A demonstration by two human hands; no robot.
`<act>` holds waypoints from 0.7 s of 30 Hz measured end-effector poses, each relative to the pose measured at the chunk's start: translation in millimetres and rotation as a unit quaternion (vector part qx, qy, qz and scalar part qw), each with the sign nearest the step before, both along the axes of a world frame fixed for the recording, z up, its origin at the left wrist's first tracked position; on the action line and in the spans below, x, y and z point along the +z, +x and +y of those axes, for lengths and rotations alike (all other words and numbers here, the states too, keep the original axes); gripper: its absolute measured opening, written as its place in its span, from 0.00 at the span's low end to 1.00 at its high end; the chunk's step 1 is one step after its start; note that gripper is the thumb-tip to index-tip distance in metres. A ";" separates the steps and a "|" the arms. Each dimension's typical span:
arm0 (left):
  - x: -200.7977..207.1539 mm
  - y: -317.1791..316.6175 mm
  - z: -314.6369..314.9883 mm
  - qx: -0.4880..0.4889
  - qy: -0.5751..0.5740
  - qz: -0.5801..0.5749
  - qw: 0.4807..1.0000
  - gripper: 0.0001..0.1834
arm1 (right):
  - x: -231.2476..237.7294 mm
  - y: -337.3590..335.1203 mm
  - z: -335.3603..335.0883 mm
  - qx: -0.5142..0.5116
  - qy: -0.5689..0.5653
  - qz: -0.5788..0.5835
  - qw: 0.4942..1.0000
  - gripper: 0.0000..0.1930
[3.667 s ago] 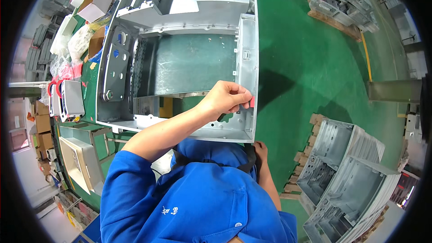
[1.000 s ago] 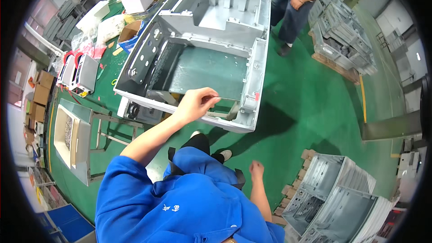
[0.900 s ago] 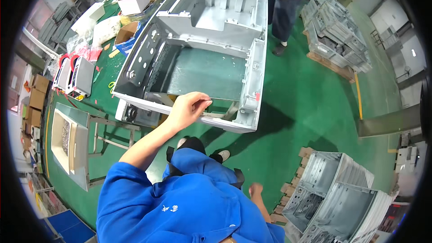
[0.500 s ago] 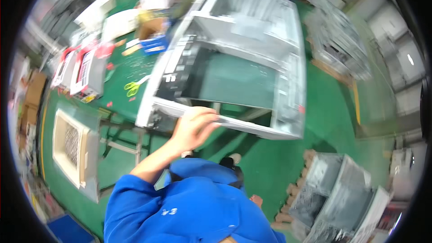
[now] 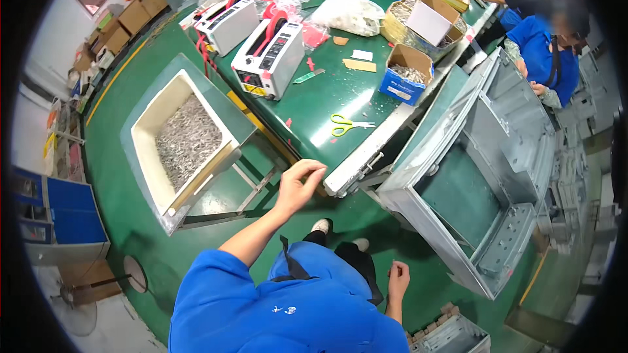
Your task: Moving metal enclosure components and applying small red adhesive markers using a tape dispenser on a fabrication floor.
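I am viewing the grey metal housing [image 5: 517,229] in the right of the frame, where it is slanting beside the bench corner. Its large bay is lying uncovered, and neither hand is touching it; I am judging it unfinished, but cannot tell what else is done or left. The left hand [image 5: 297,186] is hovering at centre, near the bench corner, with thumb and fingers pinching close; I cannot tell whether anything is sitting between them. The right hand [image 5: 398,281] is hanging at lower right of centre, loosely curling, its grip likewise unclear. The housing is showing matt, angular walls and a strip pierced with round holes. The bench [image 5: 301,134] is presenting a glossy green top, carrying yellow-green scissors [image 5: 353,125] and a boxy white tape machine [image 5: 268,62] bearing a red ring. At left, a smooth cream bin [image 5: 145,134] is holding grainy, silvery small parts [image 5: 190,140].
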State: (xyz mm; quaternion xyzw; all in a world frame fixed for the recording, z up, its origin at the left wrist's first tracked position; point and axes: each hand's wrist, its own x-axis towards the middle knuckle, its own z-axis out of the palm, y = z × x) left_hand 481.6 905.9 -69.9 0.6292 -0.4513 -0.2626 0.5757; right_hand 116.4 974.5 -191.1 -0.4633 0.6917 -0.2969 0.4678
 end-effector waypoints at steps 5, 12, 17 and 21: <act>-28.5 -1.1 4.0 0.027 0.034 0.112 0.993 0.05 | 78.2 47.7 -43.4 0.076 -0.157 0.054 0.983 0.05; -16.4 -23.8 -18.8 -0.002 0.061 0.178 0.982 0.05 | 158.2 67.0 -95.7 0.125 -0.454 0.087 0.878 0.09; -10.2 -58.1 -44.4 -0.068 0.092 0.131 0.985 0.06 | 176.7 49.2 -129.4 0.095 -0.541 0.153 0.822 0.12; -1.4 -95.3 -65.7 -0.134 0.063 0.126 0.981 0.07 | 168.4 38.8 -141.0 0.090 -0.497 0.186 0.843 0.12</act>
